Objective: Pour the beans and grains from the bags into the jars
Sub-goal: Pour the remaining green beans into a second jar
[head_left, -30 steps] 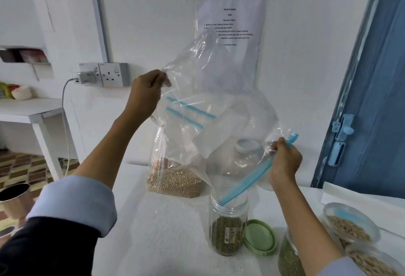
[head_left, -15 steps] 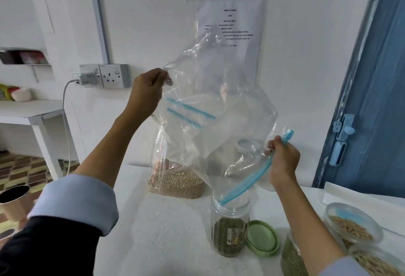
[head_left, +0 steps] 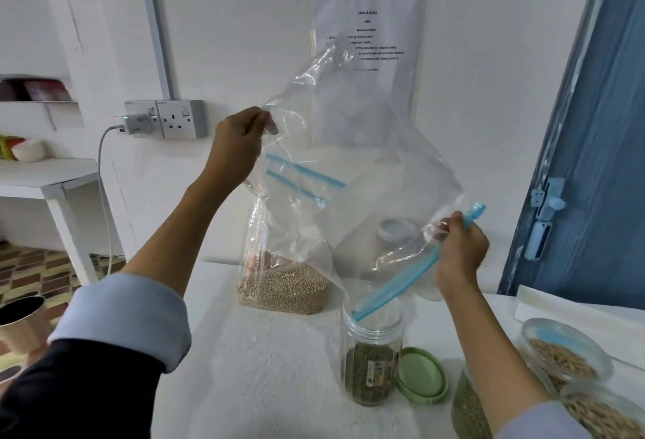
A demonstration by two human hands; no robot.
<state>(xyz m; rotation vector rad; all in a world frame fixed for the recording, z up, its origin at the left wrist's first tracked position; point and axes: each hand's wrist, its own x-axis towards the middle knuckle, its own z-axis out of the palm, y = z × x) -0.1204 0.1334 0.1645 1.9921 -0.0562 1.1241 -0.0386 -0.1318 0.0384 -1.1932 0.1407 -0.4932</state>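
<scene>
A large clear zip bag (head_left: 363,173), which looks empty, hangs upside down in the air. My left hand (head_left: 237,145) pinches its upper corner. My right hand (head_left: 460,250) grips the blue zip strip at its mouth. The low end of the strip dips into the open clear jar (head_left: 371,358), which holds green beans up to about half its height. The jar's green lid (head_left: 420,375) lies on the table right beside it. Behind the jar stands a second clear bag (head_left: 282,285) holding pale grains.
At the right edge of the white table (head_left: 265,369) stand jars of pale grains (head_left: 565,358) and a jar of green beans (head_left: 467,407). A white jug (head_left: 394,239) shows through the bag. A wall socket with a charger (head_left: 160,119) and a blue door (head_left: 593,159) flank the spot.
Both hands keep their hold on the bag. My right hand with the zip strip has shifted slightly up and left; the jar's contents look the same.
</scene>
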